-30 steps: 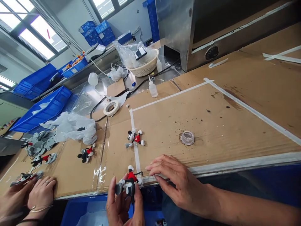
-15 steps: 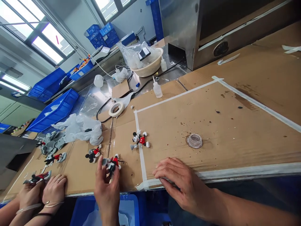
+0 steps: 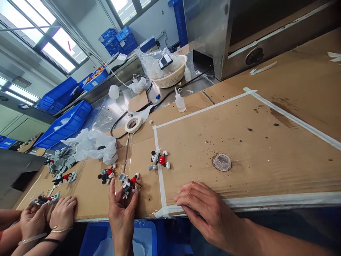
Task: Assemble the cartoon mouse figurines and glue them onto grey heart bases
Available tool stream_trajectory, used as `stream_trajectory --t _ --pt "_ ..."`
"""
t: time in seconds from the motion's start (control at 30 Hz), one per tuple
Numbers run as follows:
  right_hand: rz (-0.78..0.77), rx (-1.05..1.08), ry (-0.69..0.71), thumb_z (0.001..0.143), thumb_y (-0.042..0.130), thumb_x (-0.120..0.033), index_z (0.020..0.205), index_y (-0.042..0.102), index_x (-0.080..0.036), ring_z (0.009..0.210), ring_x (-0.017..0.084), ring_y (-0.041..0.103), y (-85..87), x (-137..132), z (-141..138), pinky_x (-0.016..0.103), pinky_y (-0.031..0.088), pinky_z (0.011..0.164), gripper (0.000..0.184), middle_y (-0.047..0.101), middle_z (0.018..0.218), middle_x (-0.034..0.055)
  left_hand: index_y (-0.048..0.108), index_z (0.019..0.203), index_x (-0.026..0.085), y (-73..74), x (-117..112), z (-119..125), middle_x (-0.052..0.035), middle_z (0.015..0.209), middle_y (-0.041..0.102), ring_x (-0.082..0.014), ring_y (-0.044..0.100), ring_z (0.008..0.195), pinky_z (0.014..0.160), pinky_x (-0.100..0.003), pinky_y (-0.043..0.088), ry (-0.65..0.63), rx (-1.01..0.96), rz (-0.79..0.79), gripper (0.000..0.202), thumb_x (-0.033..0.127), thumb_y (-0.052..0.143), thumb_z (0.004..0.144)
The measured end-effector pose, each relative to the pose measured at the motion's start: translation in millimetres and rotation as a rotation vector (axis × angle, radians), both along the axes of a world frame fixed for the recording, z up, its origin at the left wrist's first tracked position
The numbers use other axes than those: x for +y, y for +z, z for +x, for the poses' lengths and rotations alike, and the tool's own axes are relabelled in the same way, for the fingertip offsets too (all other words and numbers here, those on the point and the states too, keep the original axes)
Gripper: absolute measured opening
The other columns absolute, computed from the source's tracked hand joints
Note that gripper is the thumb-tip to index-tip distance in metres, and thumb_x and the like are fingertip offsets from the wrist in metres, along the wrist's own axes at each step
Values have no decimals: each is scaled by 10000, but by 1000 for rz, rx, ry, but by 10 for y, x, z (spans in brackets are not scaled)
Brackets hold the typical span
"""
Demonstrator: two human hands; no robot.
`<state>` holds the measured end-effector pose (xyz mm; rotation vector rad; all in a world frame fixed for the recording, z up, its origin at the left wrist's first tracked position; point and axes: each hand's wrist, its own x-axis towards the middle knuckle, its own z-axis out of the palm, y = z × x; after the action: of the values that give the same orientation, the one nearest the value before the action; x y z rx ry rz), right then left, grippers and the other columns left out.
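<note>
Figurine [image 3: 129, 183] — brought up from the lower edge, now lying on the desk [image 3: 239, 135]; left hand [image 3: 121, 213] is spreading open around it; right hand [image 3: 205, 209] is lying flat, fingers spread.

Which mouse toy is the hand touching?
The mouse toy touching the left hand; the toy left of it and the toy on the tape lie untouched.

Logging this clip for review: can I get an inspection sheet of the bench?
Surface: cardboard, taped seams, dark spots.
Job's things: figure at left hand; two more figures lie beyond.
Clutter: tape roll, bag, clear dish, bottle, basket.
Grips: left hand open, fingers beside figure; right hand flat on cardboard edge.
Cables: black cable near tape roll.
Surroundings: blue crates, steel machine, a co-worker's hands at left.
</note>
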<state>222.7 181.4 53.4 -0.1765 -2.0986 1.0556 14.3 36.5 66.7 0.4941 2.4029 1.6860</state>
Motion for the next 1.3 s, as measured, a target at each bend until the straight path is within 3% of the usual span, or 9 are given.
stream_trajectory --t 0.5,0.8,0.97,1.13,1.3 --pt "5 4 -13 877 495 -9 961 633 -167 910 183 600 21 -11 -1 341 490 863 226 672 880 56 536 1315 321 -63 -16 9 -41 1158 701 -233 621 1143 1061 -399 408 34 -19 68 722 402 823 658" --pt "10 27 -13 868 496 -7 944 634 -175 884 184 623 20 3 -5 345 516 835 230 689 868 49 651 1112 251 -58 22 -15 -34 1006 747 -212 679 1017 1075 -433 399 177 -115 121 534 323 850 622" --pt "-42 63 -2 866 523 -17 1006 647 -192 941 165 662 85 -2 -13 315 524 912 256 719 979 54 660 974 232 75 -4 219 -12 916 760 -199 699 962 1021 -355 459 229 -260 306 494 241 892 538" --pt "-171 76 13 893 592 -93 1218 616 -216 1164 156 614 164 -90 -106 279 495 1027 349 656 1252 77 704 932 199 131 -68 557 -42 881 757 -197 720 870 817 -260 566 106 -449 443 524 216 923 457" --pt "-253 130 42 890 639 -155 1278 596 -193 1179 171 609 265 -199 -237 302 488 1050 391 653 1263 89 750 914 227 107 -122 717 -23 838 755 -154 720 785 779 -224 574 2 -566 521 463 191 919 485"
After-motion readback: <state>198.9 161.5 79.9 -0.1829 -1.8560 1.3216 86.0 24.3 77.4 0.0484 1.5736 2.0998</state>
